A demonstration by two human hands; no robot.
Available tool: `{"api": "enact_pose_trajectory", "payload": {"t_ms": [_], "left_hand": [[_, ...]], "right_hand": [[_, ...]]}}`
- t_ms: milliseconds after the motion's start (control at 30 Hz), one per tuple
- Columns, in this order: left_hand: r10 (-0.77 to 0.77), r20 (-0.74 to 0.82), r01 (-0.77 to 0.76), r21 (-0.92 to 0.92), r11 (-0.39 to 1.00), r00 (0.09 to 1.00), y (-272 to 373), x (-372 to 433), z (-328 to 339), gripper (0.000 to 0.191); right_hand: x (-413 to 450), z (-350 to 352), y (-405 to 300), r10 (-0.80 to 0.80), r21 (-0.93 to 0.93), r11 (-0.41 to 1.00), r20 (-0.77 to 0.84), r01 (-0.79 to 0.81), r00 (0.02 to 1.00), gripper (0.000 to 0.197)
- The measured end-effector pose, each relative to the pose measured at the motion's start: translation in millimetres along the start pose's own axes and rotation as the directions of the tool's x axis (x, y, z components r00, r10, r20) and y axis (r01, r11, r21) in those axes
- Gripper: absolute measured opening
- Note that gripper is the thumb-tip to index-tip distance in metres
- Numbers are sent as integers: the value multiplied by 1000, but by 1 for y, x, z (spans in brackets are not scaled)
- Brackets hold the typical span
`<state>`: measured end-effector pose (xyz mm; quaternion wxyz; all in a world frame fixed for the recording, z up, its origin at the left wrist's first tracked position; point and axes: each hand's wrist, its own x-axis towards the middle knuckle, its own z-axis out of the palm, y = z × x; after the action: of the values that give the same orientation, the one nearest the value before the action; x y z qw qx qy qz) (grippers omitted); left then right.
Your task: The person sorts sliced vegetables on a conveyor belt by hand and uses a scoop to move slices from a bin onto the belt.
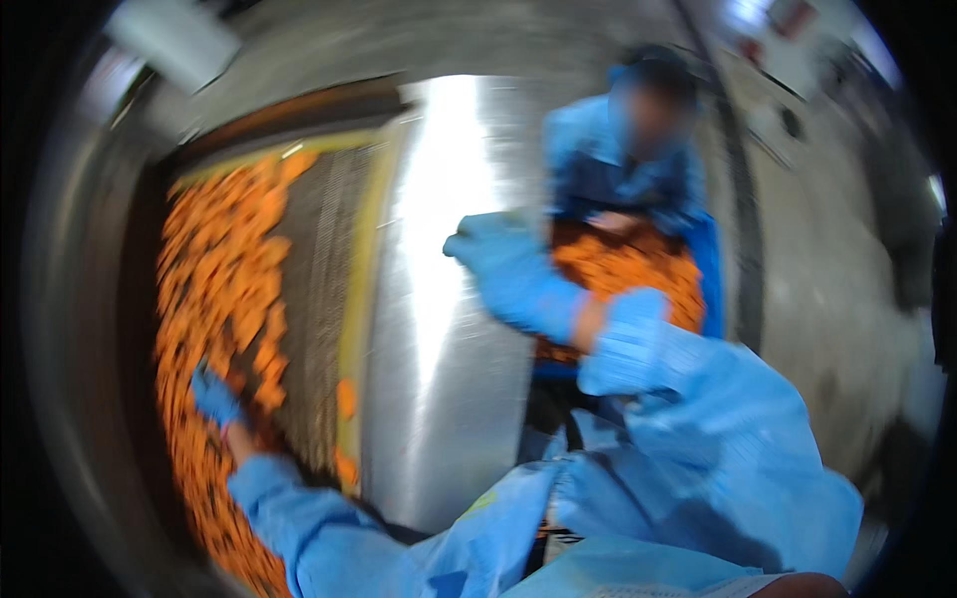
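My left hand (217, 396), in a blue glove, reaches down among flat orange pieces (217, 261), which look like sliced vegetable. They cover the far left part of a dark mesh conveyor belt (318, 247). Its fingers are partly lost in blur and among the pieces, so a grip cannot be made out. Above the shiny steel ledge (441, 344) is my right hand (516, 273), also blue-gloved, with its back to the camera and fingers curled. Whatever may be under those fingers is hidden. Just beyond that wrist, a blue crate (714, 276) holds more orange pieces (628, 269).
A co-worker (624, 149) in blue clothing is at the crate's far side, one hand near its contents. A yellow strip (362, 247) runs between belt and ledge, with a few stray orange pieces (345, 398) on it. Concrete floor (815, 269) stretches to the right.
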<state>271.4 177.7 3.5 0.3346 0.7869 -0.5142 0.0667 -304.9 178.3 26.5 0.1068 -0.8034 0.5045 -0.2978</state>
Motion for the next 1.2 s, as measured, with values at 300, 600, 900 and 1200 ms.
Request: {"api": "enact_pose_trajectory", "payload": {"t_ms": [300, 600, 900, 1200], "left_hand": [[-144, 136, 59, 495, 867, 980, 104, 51, 37, 81], [-214, 390, 123, 245, 962, 895, 222, 79, 177, 46], [-154, 168, 149, 44, 988, 974, 237, 78, 175, 28], [46, 249, -94, 183, 979, 967, 296, 58, 194, 93]], "right_hand": [[1, -25, -16, 21, -207, 978, -20, -24, 1000, 30], [-2, -24, 0, 44, -210, 977, 70, -28, 997, 44], [3, -25, -4, 36, -201, 979, 59, -24, 998, 43], [3, -27, -1, 46, -180, 983, 56, -36, 997, 42]]}}
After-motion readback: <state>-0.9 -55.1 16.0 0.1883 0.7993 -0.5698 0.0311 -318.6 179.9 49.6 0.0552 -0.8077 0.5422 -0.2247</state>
